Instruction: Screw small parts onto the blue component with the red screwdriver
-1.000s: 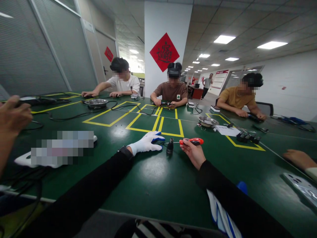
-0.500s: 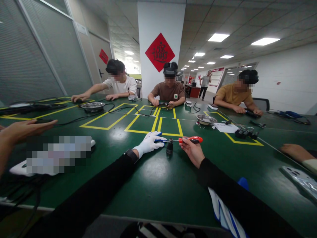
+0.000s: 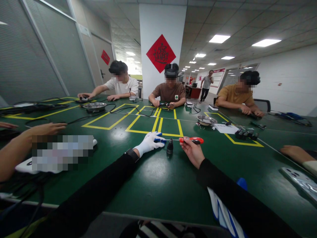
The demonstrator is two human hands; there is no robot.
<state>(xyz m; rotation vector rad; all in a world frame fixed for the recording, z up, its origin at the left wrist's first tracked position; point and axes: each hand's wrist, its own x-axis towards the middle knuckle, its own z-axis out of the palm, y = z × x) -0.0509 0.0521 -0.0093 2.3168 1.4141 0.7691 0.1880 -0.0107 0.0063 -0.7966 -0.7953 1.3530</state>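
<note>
My right hand [image 3: 193,152], bare, grips a screwdriver by its red and black handle [image 3: 195,140]. Its thin metal shaft points left, level above the table. My left hand [image 3: 148,144], in a white glove with blue fingertips, has its fingers closed around the tip end of that shaft. Whether a small part is also pinched there is hidden. Between my hands a small black cylindrical piece [image 3: 169,147] with a narrower top stands upright on the green table [image 3: 153,195], just in front of the shaft.
An unworn white and blue glove [image 3: 221,208] lies beneath my right forearm. Phones [image 3: 298,180] rest at the right, with metal bowls [image 3: 206,121] and several black parts [image 3: 246,134] farther off. A co-worker's hand [image 3: 51,129] reaches in at left, above cables. Other people sit opposite.
My hands and the screwdriver hold nearly the same pose. At left, a co-worker's hand has turned over and shifted right. The person at far left has drawn the reaching hand slightly inward.
</note>
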